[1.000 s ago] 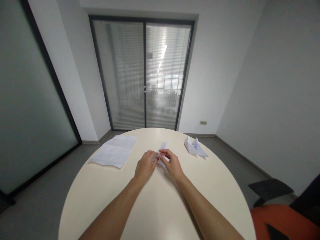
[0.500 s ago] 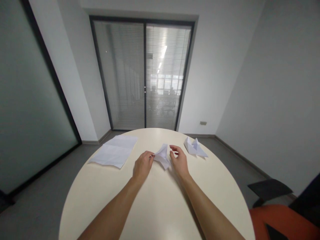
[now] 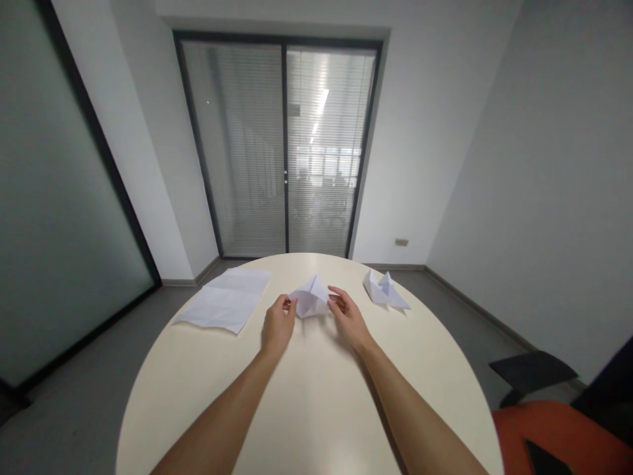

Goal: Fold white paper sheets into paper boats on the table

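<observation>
A piece of white folded paper (image 3: 311,298), with a raised point at its top and an opening toward me, is held up over the middle of the table. My left hand (image 3: 279,324) pinches its left corner between thumb and fingers. At the right corner, my right hand (image 3: 349,318) has its thumb and fingers closed on the edge, the upper fingers reaching behind it. To the right stands a finished-looking white paper boat shape (image 3: 386,291) with two peaks. Creased white sheets (image 3: 227,300) lie flat to the left of my left hand.
The round cream table (image 3: 306,409) fills the space before me. A chair with an orange seat (image 3: 558,435) and a black armrest (image 3: 534,373) stands at the right. Behind the table are a glass door with blinds (image 3: 277,152) and white walls.
The folded paper has turned and risen, its point now upward. My right hand has moved left from beside it and taken hold of its right corner; my left hand still grips the left one.
</observation>
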`<state>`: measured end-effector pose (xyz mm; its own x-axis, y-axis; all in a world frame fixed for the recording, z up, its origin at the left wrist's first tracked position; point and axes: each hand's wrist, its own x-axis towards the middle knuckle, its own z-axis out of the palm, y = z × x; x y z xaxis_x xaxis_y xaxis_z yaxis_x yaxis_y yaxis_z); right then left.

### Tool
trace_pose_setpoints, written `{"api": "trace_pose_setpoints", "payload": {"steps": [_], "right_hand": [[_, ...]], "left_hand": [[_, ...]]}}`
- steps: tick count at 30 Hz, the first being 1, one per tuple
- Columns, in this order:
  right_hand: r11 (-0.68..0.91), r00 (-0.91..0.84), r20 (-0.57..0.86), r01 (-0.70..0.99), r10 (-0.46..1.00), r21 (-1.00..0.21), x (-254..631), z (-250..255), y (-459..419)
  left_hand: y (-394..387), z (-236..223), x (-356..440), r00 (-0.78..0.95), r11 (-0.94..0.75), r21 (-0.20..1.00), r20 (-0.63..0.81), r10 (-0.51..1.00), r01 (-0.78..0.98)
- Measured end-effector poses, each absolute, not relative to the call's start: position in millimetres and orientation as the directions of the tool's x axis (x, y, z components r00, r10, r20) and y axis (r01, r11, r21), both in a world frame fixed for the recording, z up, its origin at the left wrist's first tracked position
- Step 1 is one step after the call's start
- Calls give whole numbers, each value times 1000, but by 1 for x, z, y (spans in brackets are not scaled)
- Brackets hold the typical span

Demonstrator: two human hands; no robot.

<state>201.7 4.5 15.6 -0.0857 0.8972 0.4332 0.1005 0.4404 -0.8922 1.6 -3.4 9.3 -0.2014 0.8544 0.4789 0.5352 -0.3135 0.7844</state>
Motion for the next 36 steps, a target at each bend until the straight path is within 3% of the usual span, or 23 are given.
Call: {"api": "trace_pose_setpoints", "payload": {"steps": [9, 14, 18, 22, 27, 36], "right_hand": [[459, -107, 447, 214, 888, -862, 203, 15, 5], [455, -30, 455, 131, 890, -881, 204, 10, 12], [438, 17, 440, 52, 898, -897, 206, 7, 17], [406, -25, 406, 86, 914, -910, 207, 5, 17], [441, -65, 436, 129, 897, -888, 205, 11, 9], [540, -124, 527, 126, 841, -832, 206, 14, 7]], "left_hand": [[7, 4, 1, -227, -326, 895, 400, 888, 303], [5, 9, 4, -198, -209, 967, 236, 951, 145], [1, 13, 7, -182, -185, 975, 205, 962, 124], [-1, 14, 8, -141, -230, 968, 243, 960, 102], [-1, 12, 7, -112, -408, 890, 435, 893, 204], [-5, 14, 8, -54, -453, 870, 471, 881, 195]]}}
